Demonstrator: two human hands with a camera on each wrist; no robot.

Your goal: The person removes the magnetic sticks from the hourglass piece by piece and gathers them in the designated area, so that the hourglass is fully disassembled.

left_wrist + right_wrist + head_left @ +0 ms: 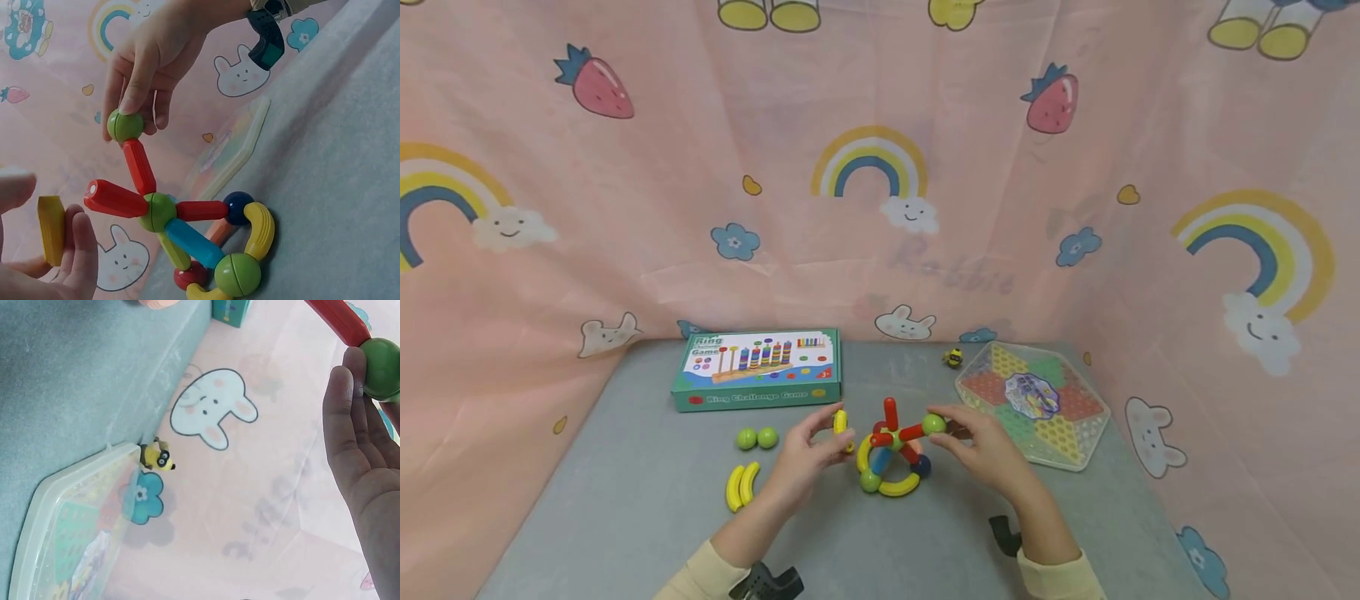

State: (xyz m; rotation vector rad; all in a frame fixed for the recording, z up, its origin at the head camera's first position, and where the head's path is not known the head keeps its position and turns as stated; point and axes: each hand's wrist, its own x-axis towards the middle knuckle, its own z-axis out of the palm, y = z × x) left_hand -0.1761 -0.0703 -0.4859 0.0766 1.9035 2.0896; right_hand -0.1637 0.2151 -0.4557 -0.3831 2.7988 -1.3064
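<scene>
The left hand [801,460] pinches a yellow piece [51,231], the right hand [988,448] a green ball [934,424]. A box [757,372] reads "Ring Challenge Game"; the backdrop's faint lettering [951,267], perhaps "Robbie".

partial red rod [340,321], right wrist view

Free room runs inward from the far edge of the gray tabletop [892,367] between the Ring Challenge Game box [756,372] and a toy bee [953,358] beside the Chinese checkers board [1032,396], until a ball-and-rod structure [157,212], flanked by the left hand [805,456] and right hand [988,450], blocks the middle.
</scene>
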